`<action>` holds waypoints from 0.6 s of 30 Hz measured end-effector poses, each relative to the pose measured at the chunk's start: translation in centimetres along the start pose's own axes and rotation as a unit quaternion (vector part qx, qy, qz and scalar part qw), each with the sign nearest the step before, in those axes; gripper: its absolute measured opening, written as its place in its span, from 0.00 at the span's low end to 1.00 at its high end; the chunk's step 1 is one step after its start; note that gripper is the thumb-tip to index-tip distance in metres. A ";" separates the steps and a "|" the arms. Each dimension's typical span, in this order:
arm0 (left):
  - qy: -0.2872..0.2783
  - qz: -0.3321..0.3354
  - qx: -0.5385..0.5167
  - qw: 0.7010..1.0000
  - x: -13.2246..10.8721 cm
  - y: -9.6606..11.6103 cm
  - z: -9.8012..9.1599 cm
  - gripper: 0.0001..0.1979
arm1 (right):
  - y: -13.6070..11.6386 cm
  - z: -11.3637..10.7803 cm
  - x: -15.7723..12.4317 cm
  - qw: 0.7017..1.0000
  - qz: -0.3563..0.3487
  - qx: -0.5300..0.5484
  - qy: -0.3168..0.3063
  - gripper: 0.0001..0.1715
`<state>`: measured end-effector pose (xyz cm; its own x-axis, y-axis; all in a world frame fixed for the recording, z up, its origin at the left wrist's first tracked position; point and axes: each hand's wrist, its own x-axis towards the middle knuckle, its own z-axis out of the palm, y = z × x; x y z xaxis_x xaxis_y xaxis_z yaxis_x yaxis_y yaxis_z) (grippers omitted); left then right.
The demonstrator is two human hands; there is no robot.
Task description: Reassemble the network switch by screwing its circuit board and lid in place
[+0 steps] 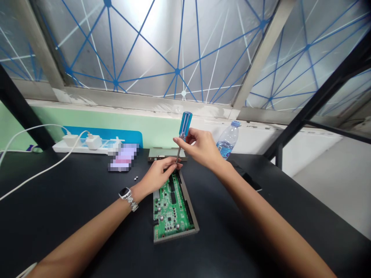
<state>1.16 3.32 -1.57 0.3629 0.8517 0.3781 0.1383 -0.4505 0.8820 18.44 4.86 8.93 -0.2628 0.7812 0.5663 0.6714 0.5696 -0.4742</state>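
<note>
My right hand [201,146] pinches a screwdriver [185,125] where its clear blue handle meets the shaft. The tool stands nearly upright, with its shaft pointing down at the far end of a green circuit board [171,210]. The board sits in a shallow grey metal tray [193,216] on the black table. Wearing a silver watch, my left hand [159,173] rests over the far part of the board, its thumb and fingers closed around the lower shaft. Those fingers hide the screwdriver's tip and whatever it touches.
Several tiny screws [136,178] lie left of the board. Behind it is a flat metal panel [164,153]. A phone [123,158] and a white power strip [84,144] with cables are at back left. A water bottle [228,141] and a dark flat device [249,179] are on the right.
</note>
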 end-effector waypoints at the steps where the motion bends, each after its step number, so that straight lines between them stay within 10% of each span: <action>1: -0.001 0.001 -0.002 1.000 0.0 -0.1 -0.1 0.13 | 0.1 -0.2 0.1 1.000 0.003 0.018 -0.017 0.23; 18: 0.055 0.007 0.039 0.998 0.1 0.2 -0.1 0.08 | 2.7 0.4 0.3 0.924 0.086 0.240 -0.284 0.13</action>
<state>1.10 3.35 -1.28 0.2630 0.8671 0.4230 0.2064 -0.4789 0.8533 19.87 6.71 7.53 -0.5937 0.8013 0.0734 0.3885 0.3654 -0.8459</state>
